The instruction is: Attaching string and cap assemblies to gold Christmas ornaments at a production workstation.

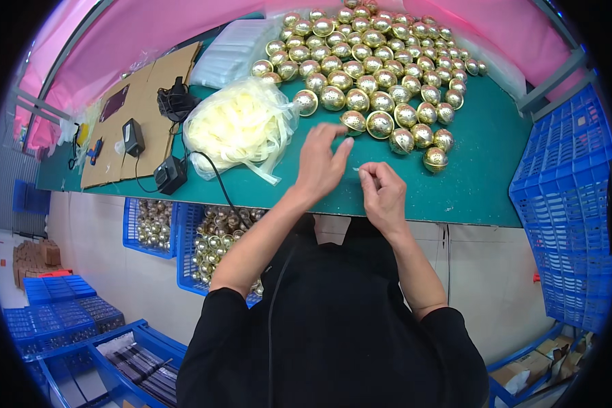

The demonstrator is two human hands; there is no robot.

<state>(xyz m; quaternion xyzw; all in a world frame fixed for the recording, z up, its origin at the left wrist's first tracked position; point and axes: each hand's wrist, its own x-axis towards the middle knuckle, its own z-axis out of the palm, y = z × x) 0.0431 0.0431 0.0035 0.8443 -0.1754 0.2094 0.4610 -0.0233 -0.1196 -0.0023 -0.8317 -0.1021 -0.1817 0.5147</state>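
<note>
Many shiny gold balls with small holes [381,124] lie in a broad group on the green table [483,183]. My left hand [321,162] is open, its fingers and thumb apart. Its fingertips reach the near-left edge of one gold ball [353,121]; I cannot tell whether they touch it. To the right and nearer my body, my right hand [385,196] is closed in a pinch. A tiny pale bit shows at its fingertips, too small to name. A clear plastic bag of pale yellow strips [234,126] lies left of my left hand.
Left of the bag are black power adapters [171,175] with cables on a cardboard sheet [109,166]. Stacked blue crates [564,204] stand at the table's right end. Below the front edge, blue baskets [183,255] hold more gold balls. Pink cloth [503,30] hangs behind.
</note>
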